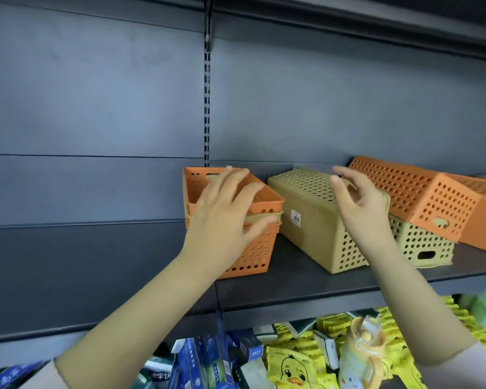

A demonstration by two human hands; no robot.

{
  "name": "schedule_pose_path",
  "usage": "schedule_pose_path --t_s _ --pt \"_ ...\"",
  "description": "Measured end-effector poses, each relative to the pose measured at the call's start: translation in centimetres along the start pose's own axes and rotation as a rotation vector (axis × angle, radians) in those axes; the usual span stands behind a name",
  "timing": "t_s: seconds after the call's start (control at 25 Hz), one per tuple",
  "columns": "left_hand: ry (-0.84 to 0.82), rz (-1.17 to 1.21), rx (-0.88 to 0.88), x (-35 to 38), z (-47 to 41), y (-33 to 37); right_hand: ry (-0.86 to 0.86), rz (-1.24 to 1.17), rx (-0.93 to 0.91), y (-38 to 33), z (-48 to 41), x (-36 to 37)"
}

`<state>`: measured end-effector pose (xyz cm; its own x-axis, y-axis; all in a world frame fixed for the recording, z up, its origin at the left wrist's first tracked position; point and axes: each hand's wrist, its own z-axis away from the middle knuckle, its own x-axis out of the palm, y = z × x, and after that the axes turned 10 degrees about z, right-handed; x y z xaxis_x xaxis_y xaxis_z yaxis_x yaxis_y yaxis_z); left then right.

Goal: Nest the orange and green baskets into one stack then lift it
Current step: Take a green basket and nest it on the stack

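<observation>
A nested stack (260, 248) stands upright on the dark shelf (292, 287): an orange basket at the bottom, a green rim in the middle, an orange basket on top. My left hand (226, 211) lies over its near right corner with fingers spread, touching the rims. Right of the stack a green basket (309, 217) lies upside down. My right hand (359, 203) hovers over its right end, fingers apart, holding nothing. Further right an overturned orange basket (421, 192) rests tilted on another green basket (421, 242).
The grey back panel (96, 113) rises behind the baskets, and an upper shelf (376, 21) hangs overhead. Below the shelf edge lie blue boxes (202, 360) and yellow duck-print packs (292, 369). More orange baskets (480, 214) sit at the far right.
</observation>
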<state>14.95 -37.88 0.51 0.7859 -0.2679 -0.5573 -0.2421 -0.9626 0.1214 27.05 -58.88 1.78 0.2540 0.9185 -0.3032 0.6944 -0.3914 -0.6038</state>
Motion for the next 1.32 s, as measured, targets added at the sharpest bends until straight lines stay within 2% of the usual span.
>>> schedule_pose_path --t_s 0.08,0.2,0.4,0.52,0.64,0.72,0.88,1.0,1.16,1.32 --pt "-0.035 -0.001 0.016 0.9 -1.0 1.8 0.069 0.165 0.035 3.0 -1.0 -1.7" --pt "-0.109 0.031 0.009 2.6 -2.8 4.0 -0.054 0.270 0.205 7.2 -2.0 -3.8" --pt "-0.174 0.116 0.055 7.1 -6.0 9.2 -0.323 -0.020 0.367 10.9 -2.9 -6.7" --pt "-0.378 0.086 -0.064 10.7 -7.3 10.9 -0.486 -0.236 0.407 12.7 -3.0 -7.7" --pt "-0.480 0.071 -0.228 13.3 -7.8 10.9 -0.482 -0.600 0.436 13.3 -2.9 -7.3" --pt "-0.432 0.115 -0.271 14.3 -7.7 11.1 -0.419 -0.710 0.384 12.9 -3.2 -6.7" --pt "-0.245 0.219 -0.268 13.7 -8.2 12.2 -0.303 -0.665 0.221 10.9 -4.8 -6.8" --pt "-0.089 0.266 -0.173 10.2 -10.1 11.7 -0.288 -0.596 -0.036 7.3 -7.1 -8.1" --pt "-0.052 0.287 -0.171 3.9 -11.5 9.4 -0.299 -0.358 -0.443 0.3 -9.5 -7.6" --pt "-0.071 0.312 -0.214 -1.9 -9.9 5.3 -0.410 -0.382 -0.531 -6.1 -8.8 -4.7"
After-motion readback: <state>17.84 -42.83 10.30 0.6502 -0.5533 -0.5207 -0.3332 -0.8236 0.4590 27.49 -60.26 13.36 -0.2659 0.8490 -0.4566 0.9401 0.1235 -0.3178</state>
